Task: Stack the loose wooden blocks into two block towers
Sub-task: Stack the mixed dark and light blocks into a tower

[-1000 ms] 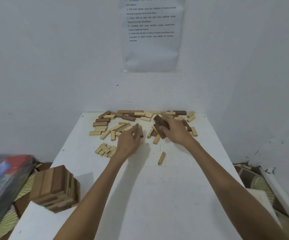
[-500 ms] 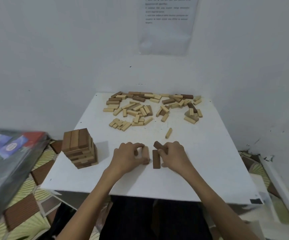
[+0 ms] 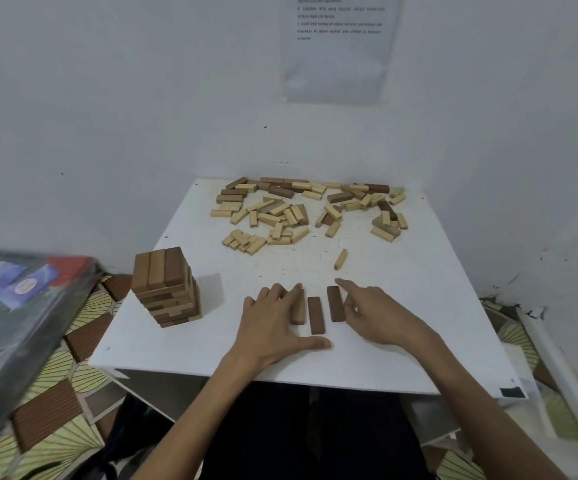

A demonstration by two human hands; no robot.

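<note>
Matt wooden blocks (image 3: 316, 315), speckled white table (image 3: 401, 306), glossy paper sheet (image 3: 339, 50)

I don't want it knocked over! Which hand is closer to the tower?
Left. The left hand lies right of the tower; the right hand is farther right, past three flat blocks.

Dim, even indoor light, soft shadow right of the block tower (image 3: 166, 285), blurred wide-angle edges.

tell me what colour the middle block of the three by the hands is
Dark brown: the middle block shows it plainly in the head view.
</note>
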